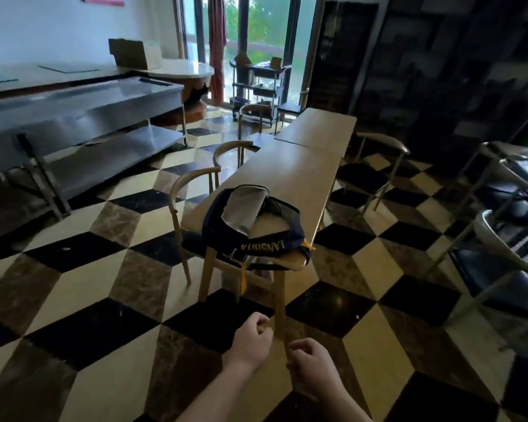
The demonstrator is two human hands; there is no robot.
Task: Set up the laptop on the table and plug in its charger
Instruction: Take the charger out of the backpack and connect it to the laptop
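A dark blue backpack (pixel 253 220) with a grey lining and yellow lettering lies open on the near end of a long wooden table (pixel 299 169). No laptop or charger is visible; the inside of the bag is hidden. My left hand (pixel 253 339) and my right hand (pixel 311 363) hang low in front of me, below the table's near end. Both are loosely curled with nothing in them. They are well short of the backpack.
Wooden chairs (pixel 195 184) stand along the table's left side and dark-seated chairs (pixel 375 175) on its right. A steel work counter (pixel 83 111) fills the left. More chairs (pixel 506 263) crowd the right edge. The floor is checkered tile (pixel 104 300).
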